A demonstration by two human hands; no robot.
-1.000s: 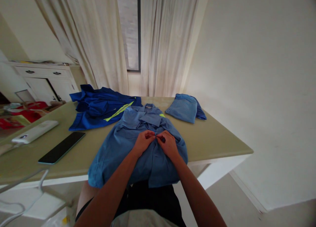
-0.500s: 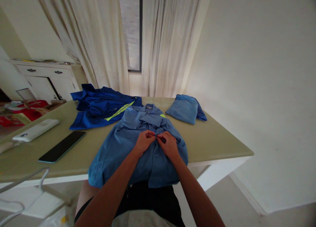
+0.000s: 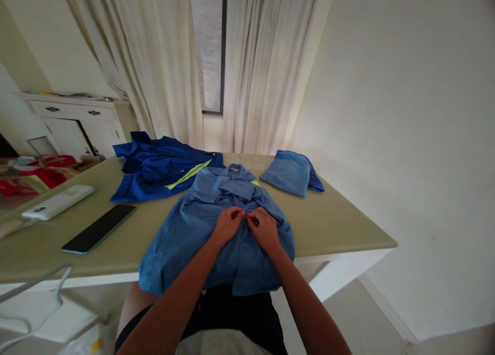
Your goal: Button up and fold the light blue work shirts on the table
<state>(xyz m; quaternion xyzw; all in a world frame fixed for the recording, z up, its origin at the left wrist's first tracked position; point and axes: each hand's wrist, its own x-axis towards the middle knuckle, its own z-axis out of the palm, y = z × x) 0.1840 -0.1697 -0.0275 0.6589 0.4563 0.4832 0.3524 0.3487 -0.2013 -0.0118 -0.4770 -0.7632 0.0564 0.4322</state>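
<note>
A light blue work shirt (image 3: 185,231) lies front up on the table, its collar pointing away from me and its hem hanging over the near edge. My left hand (image 3: 229,225) pinches the shirt's front opening at mid-chest with thumb and fingertips. Right beside it, my right hand (image 3: 264,227) pinches the same front edge, and the fingertips of both hands nearly meet. Any button between them is too small to make out. A yellow-green patch shows near the shirt's far right shoulder.
On the olive tabletop (image 3: 328,226), a dark blue garment with a reflective stripe (image 3: 154,164) lies at back left. Folded blue clothes (image 3: 288,173) rest at back right. A black-screened phone (image 3: 98,229) and a white device (image 3: 58,202) with a cable are on the left.
Both hands stay at the same spot on the shirt front, with only slight finger movement. The whole view has shifted a little.
</note>
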